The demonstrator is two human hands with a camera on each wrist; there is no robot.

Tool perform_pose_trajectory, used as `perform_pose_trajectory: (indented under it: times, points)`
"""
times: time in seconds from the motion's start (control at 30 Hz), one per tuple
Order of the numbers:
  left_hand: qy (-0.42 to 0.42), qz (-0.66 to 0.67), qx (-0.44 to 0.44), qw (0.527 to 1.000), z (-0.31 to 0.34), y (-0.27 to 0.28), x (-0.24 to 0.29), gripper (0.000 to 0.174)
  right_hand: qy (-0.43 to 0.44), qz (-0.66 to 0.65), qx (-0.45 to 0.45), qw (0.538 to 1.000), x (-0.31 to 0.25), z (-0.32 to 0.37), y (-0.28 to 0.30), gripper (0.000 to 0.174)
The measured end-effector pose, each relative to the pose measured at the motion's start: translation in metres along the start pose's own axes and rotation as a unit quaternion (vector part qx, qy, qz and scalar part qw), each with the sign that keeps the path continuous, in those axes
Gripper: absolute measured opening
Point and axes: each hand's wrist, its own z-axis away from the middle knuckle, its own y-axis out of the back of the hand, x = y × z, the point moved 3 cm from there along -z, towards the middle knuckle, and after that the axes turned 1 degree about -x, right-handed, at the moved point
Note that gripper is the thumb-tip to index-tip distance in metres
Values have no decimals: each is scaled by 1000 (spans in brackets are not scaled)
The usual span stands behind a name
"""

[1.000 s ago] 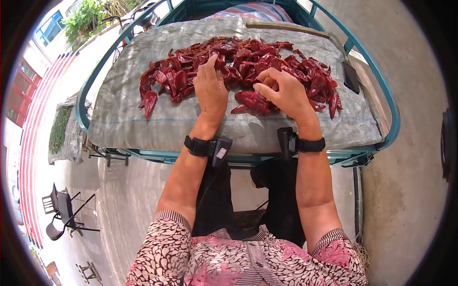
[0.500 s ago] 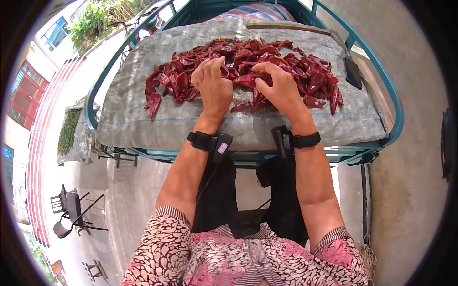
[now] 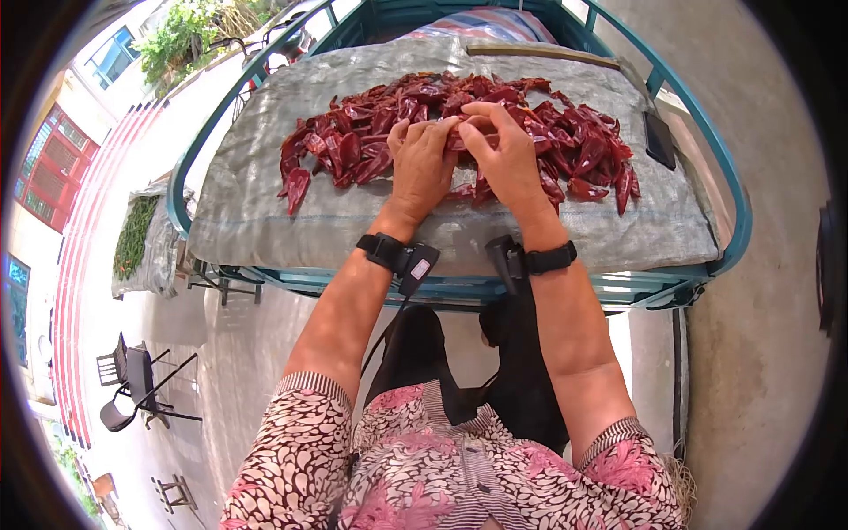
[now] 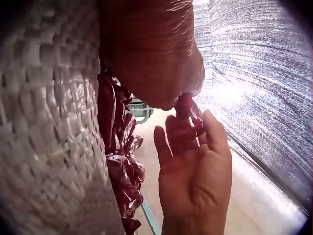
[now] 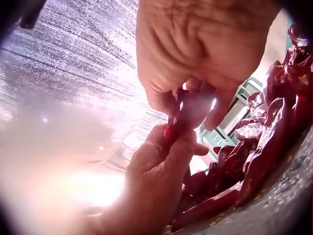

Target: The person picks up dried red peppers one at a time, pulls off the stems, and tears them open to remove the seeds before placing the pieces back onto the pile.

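Note:
Both hands meet over the front of a pile of dried red chili peppers [image 3: 380, 115]. Between them is one dark red chili pepper [image 5: 183, 117], mostly covered by fingers. My left hand [image 3: 421, 172] pinches its lower end with thumb and fingers, as the right wrist view shows. From the other side, my right hand [image 3: 510, 168] grips the same pepper between thumb and fingertips. In the left wrist view a bit of the red pepper [image 4: 185, 103] shows between the two hands, raised beside the pile.
The pile lies on a grey woven sack [image 3: 256, 212] spread over a teal cart with a curved side rail [image 3: 738, 212]. A black phone [image 3: 658, 140] rests at the sack's right edge, and a wooden strip [image 3: 543, 56] lies at the back. Folded chairs [image 3: 141, 380] stand at the lower left.
The right hand has lifted a pepper from the pile's front and moved left. The left hand has moved right to meet it, and both now hold that pepper.

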Motion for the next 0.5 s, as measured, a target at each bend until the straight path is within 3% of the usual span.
perform_pose_trajectory:
  times: [0.1, 0.27, 0.43, 0.5]
  points:
    - [50, 0, -13, 999, 3, -4, -8, 65, -25, -5, 61, 998, 8, -4, 1, 22]
    - [59, -59, 57, 995, 4, -6, -10, 71, 9, 74, 109, 991, 19, -8, 8, 20]
    - [94, -148, 81, 981, 8, -7, -17, 75, 46, 279, 136, 949, 22, -13, 20, 21]
    - [108, -163, 91, 977, 8, -10, -19, 76, 39, 342, 124, 931, 25, -15, 25, 31]
